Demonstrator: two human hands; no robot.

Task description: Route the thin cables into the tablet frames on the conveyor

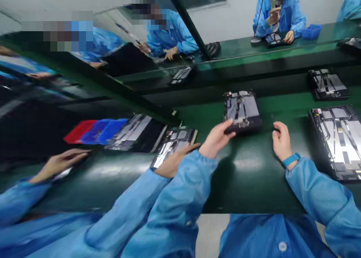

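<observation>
My left hand (pixel 217 137) is clamped on the near-left corner of an opened device (pixel 244 107), thumb on top. With that as clock centre, my right hand (pixel 282 141) curls at four o'clock, clear of it; whether it pinches anything, I can't tell. A larger device (pixel 340 139) lies past three. At eight, a co-worker's hand (pixel 176 160) crowds my left sleeve (pixel 175 205); blue trays (pixel 97 131) and a slanting post (pixel 126 94) stand near nine.
</observation>
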